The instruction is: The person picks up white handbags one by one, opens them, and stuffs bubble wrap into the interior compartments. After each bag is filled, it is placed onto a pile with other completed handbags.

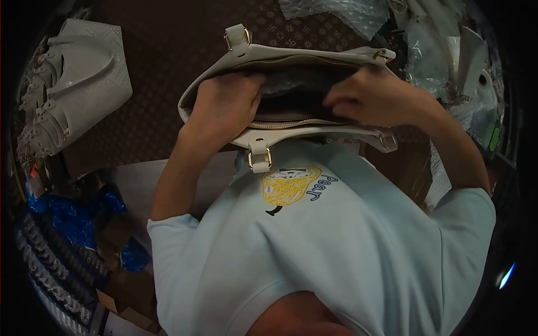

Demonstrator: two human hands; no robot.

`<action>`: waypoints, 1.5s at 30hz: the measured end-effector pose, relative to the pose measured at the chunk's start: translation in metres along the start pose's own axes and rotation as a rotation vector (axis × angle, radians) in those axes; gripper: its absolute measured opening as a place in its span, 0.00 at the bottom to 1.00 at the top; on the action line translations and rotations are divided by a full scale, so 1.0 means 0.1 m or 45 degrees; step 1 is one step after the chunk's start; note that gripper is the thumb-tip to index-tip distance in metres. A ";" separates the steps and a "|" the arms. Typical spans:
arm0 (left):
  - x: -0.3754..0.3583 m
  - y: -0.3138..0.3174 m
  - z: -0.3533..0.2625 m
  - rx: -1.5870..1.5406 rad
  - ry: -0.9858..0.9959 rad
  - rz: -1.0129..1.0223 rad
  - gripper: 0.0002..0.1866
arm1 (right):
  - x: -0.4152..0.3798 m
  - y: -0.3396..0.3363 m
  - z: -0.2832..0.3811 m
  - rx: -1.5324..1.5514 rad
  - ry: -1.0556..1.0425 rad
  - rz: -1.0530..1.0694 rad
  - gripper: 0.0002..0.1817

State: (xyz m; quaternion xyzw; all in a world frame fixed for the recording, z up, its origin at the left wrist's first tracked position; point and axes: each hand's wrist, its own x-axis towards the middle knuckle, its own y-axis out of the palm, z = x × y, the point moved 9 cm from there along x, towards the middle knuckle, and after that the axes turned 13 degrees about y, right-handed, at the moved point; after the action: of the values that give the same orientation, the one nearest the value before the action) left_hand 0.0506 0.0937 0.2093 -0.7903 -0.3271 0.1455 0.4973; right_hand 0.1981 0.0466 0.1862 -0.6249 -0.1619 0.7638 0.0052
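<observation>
A cream handbag (213,67) lies in front of my chest with its zipped mouth spread wide, showing a dark lining. Over the left end of the opening, my left hand (227,103) is closed, its fingertips dipping inside, and what they grip is hidden. My right hand (367,95) reaches in at the right end; its fingers are bent and blurred by motion. Clear plastic (294,82) shows inside the bag between the hands. Buckled strap tabs (259,157) stick out from the bag's near and far sides.
Several cream bags (92,73) with handles stand stacked at left. Bubble wrap (344,17) and clear plastic wrapping (428,56) lie at the back and right. Blue plastic (73,218) and an open cardboard box (126,291) are at lower left. Beneath the bag is a brown patterned surface (162,33).
</observation>
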 end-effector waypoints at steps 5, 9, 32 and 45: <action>0.01 0.08 -0.05 -0.056 0.067 0.118 0.15 | 0.26 -0.24 -0.34 -0.390 0.266 -0.889 0.12; -0.07 0.28 0.12 -0.074 0.128 0.239 0.23 | 0.34 -0.13 -0.32 -0.419 0.198 -0.433 0.14; 0.11 -0.22 0.85 -1.484 -0.639 -0.231 0.23 | 2.30 -3.24 -1.78 0.057 0.568 -1.557 0.37; 0.21 0.35 2.09 -1.754 -0.917 -0.975 0.25 | 0.62 -2.42 -0.09 0.467 -0.606 -1.293 0.27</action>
State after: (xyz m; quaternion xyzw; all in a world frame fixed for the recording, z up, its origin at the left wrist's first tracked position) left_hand -0.0362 0.2416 0.0835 -0.6567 -0.7236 -0.0210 -0.2113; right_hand 0.1464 0.2911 0.1870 -0.2694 -0.3028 0.8005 0.4416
